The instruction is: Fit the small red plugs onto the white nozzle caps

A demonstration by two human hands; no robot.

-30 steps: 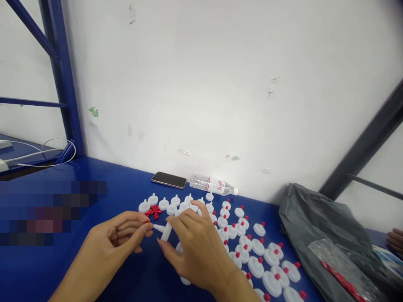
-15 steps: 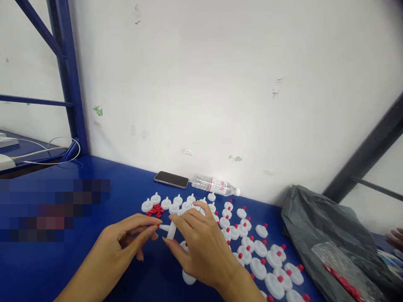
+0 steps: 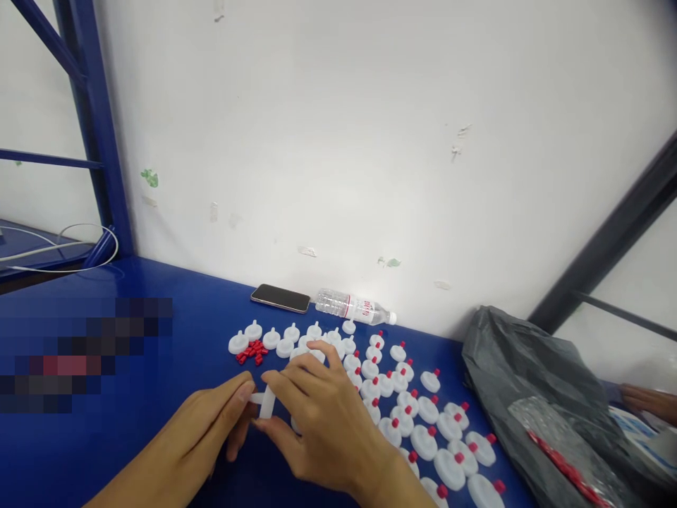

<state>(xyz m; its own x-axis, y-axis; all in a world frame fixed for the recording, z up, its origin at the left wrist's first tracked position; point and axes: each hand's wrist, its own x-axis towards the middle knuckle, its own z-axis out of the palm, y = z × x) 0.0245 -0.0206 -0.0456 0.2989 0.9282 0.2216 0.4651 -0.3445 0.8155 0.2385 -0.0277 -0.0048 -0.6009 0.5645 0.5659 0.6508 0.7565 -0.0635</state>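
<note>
My right hand (image 3: 328, 413) grips a white round plastic lid (image 3: 267, 401) by its rim, turned on edge with its narrow spout pointing left. My left hand (image 3: 222, 416) is closed at the tip of that spout, thumb against fingers; the small red cap they pinch is now covered by the fingertips. Just beyond my hands lies a little heap of red caps (image 3: 252, 351). Several white lids without caps, such as one (image 3: 238, 343) beside the heap, stand spout up. To the right spread many lids with red caps on their spouts, including a capped lid (image 3: 424, 442).
A phone (image 3: 280, 298) and a lying water bottle (image 3: 355, 307) are near the wall. At the right sits a dark grey plastic bag (image 3: 497, 353) with a clear bag of red caps (image 3: 563, 462) on it. Another person's hand (image 3: 648, 401) shows at the right edge.
Both hands have shifted slightly left and down in view with the lid. The left fingers have closed further over the spout tip, hiding the red that showed there. The camera view has shifted slightly.
</note>
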